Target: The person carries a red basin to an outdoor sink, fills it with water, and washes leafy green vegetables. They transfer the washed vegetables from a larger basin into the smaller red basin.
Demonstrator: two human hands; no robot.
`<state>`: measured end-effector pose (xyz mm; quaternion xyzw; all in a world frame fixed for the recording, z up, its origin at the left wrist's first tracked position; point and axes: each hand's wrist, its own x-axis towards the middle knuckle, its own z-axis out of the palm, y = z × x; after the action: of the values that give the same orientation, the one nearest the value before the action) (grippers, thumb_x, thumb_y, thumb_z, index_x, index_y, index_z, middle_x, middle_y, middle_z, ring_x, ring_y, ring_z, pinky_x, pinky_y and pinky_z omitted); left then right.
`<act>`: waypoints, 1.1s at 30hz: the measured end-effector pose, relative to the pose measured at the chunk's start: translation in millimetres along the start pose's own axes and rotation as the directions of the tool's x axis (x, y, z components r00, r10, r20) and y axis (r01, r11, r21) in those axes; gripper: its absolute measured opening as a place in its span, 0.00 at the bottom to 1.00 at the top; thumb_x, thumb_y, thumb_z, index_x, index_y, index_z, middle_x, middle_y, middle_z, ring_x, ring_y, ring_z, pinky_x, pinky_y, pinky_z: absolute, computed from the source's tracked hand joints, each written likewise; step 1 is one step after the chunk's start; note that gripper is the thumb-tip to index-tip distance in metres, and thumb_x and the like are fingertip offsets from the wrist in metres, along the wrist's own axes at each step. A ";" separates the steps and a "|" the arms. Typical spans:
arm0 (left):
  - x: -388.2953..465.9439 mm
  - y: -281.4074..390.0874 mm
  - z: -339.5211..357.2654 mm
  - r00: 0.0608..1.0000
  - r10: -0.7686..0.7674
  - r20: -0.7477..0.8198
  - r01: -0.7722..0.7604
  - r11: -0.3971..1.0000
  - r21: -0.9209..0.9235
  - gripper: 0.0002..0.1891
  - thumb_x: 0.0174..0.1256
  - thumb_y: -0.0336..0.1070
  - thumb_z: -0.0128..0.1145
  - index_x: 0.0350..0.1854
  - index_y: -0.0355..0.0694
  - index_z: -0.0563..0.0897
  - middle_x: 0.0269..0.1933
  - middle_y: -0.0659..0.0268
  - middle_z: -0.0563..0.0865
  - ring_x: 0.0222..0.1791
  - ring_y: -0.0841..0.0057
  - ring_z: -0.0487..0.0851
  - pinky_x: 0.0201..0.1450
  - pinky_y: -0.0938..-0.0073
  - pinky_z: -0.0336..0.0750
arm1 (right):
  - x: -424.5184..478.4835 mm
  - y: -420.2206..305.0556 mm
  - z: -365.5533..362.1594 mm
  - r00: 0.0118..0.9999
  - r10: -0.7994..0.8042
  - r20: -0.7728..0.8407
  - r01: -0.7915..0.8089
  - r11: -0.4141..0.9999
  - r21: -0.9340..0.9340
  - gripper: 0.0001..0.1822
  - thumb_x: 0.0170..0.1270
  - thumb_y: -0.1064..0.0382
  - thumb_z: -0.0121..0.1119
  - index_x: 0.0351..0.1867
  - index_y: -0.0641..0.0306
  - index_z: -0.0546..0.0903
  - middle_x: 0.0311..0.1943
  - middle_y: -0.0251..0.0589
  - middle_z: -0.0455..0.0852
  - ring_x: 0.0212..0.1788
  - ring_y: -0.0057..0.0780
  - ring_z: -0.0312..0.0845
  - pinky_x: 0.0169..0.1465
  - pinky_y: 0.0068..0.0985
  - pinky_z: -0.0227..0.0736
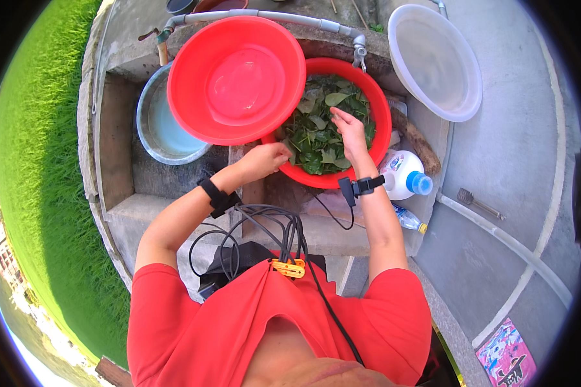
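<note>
A red plastic basin (380,116) holds many green leaves (317,130), some with stems, and stands in a concrete trough below a tap. My left hand (269,157) is at the basin's lower left rim beside the leaves, its fingers curled together; whether something is between them cannot be told. Over the right part of the leaves is my right hand (351,130), thumb and fingers close to one leaf; its grip is unclear. A second red basin (247,87), with nothing seen in it but a shine, overlaps the leaf basin's upper left side.
A grey basin of bluish water (167,126) stands at the left. The metal tap (359,55) hangs above the leaves. Right of them are a white jug with a blue cap (399,176), a plastic bottle (406,217), a brown log-like piece (416,140) and a translucent white basin (435,63).
</note>
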<state>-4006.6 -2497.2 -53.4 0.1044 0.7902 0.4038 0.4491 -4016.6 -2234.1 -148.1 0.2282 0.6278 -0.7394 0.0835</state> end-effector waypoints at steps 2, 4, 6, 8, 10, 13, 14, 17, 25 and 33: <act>12.1 13.9 -0.1 1.000 -0.017 0.022 0.020 0.992 -0.126 0.18 0.77 0.43 0.51 0.59 0.35 0.80 0.44 0.63 0.87 0.39 0.74 0.85 0.43 0.72 0.80 | -32.5 -11.8 -8.6 0.997 0.031 0.072 -0.034 0.999 0.038 0.17 0.72 0.63 0.58 0.59 0.64 0.83 0.55 0.34 0.86 0.52 0.19 0.79 0.51 0.19 0.68; 23.6 25.3 0.3 0.999 -0.012 0.047 0.023 0.972 -0.234 0.24 0.79 0.46 0.48 0.65 0.31 0.74 0.49 0.60 0.86 0.44 0.73 0.85 0.49 0.71 0.79 | -61.9 -22.9 -9.4 0.994 -0.017 0.112 0.010 0.998 0.063 0.16 0.72 0.65 0.59 0.58 0.67 0.83 0.55 0.37 0.85 0.55 0.22 0.78 0.58 0.20 0.69; 30.9 36.1 5.5 0.998 -0.008 0.056 0.029 0.924 -0.382 0.27 0.80 0.49 0.47 0.67 0.29 0.71 0.54 0.55 0.84 0.48 0.68 0.85 0.56 0.69 0.78 | -84.6 -28.1 -9.0 0.990 -0.028 0.138 0.017 0.997 0.075 0.15 0.72 0.66 0.60 0.56 0.68 0.84 0.54 0.38 0.85 0.57 0.24 0.77 0.62 0.22 0.69; 37.4 44.3 11.0 0.998 -0.009 0.056 0.034 0.881 -0.471 0.27 0.79 0.49 0.47 0.66 0.28 0.72 0.55 0.53 0.83 0.49 0.66 0.84 0.57 0.67 0.78 | -98.4 -25.1 -10.4 0.976 -0.087 0.198 0.080 0.996 0.043 0.15 0.72 0.65 0.59 0.55 0.68 0.84 0.54 0.39 0.85 0.58 0.25 0.77 0.63 0.23 0.69; 45.6 49.6 16.9 0.998 -0.007 0.063 0.040 0.839 -0.543 0.26 0.79 0.49 0.49 0.64 0.28 0.74 0.54 0.54 0.84 0.49 0.66 0.84 0.56 0.67 0.79 | -104.4 -20.4 -14.8 0.962 -0.143 0.233 0.151 0.988 -0.017 0.14 0.71 0.65 0.59 0.53 0.68 0.85 0.52 0.40 0.86 0.58 0.26 0.76 0.63 0.24 0.68; 50.1 47.2 21.6 0.998 0.012 0.067 0.024 0.864 -0.503 0.24 0.77 0.46 0.53 0.61 0.29 0.77 0.51 0.55 0.84 0.48 0.70 0.84 0.51 0.69 0.81 | -111.3 -15.8 -16.2 0.947 -0.168 0.276 0.208 0.970 -0.125 0.13 0.70 0.66 0.59 0.52 0.67 0.86 0.52 0.39 0.86 0.57 0.28 0.77 0.63 0.25 0.68; 50.7 46.1 25.8 1.000 -0.015 0.014 0.020 0.878 -0.479 0.18 0.74 0.42 0.57 0.54 0.30 0.80 0.44 0.59 0.85 0.44 0.73 0.85 0.45 0.72 0.83 | -112.0 -12.9 -15.8 0.945 -0.174 0.277 0.217 0.967 -0.132 0.12 0.69 0.67 0.60 0.51 0.66 0.86 0.50 0.39 0.87 0.56 0.28 0.76 0.62 0.26 0.69; 50.2 41.6 29.3 0.997 -0.057 -0.054 0.033 0.931 -0.364 0.13 0.71 0.38 0.60 0.47 0.31 0.82 0.38 0.62 0.86 0.37 0.75 0.85 0.40 0.73 0.84 | -115.4 -12.6 -10.6 0.944 -0.157 0.292 0.206 0.967 -0.147 0.11 0.69 0.66 0.60 0.48 0.67 0.87 0.47 0.38 0.86 0.55 0.28 0.76 0.60 0.25 0.70; 47.9 32.3 37.5 0.972 0.017 -0.234 -0.021 1.000 -0.016 0.12 0.64 0.37 0.65 0.36 0.32 0.82 0.33 0.58 0.86 0.30 0.74 0.86 0.32 0.71 0.81 | -114.5 -5.0 19.5 0.999 -0.041 -0.007 0.040 0.991 -0.128 0.11 0.72 0.60 0.60 0.45 0.67 0.84 0.37 0.35 0.83 0.33 0.18 0.78 0.39 0.19 0.74; 40.5 37.4 42.6 0.964 0.188 -0.190 -0.188 0.982 0.018 0.12 0.68 0.40 0.61 0.39 0.33 0.82 0.33 0.61 0.85 0.33 0.76 0.85 0.36 0.69 0.79 | -107.5 0.6 24.5 0.993 0.115 0.031 -0.117 0.991 0.067 0.11 0.74 0.60 0.57 0.39 0.68 0.81 0.30 0.36 0.85 0.28 0.19 0.79 0.32 0.18 0.72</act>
<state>-4003.5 -2428.2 -62.9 0.1398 0.8161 0.4527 0.3308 -3927.3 -2275.4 -98.4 0.2569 0.5865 -0.7576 0.1267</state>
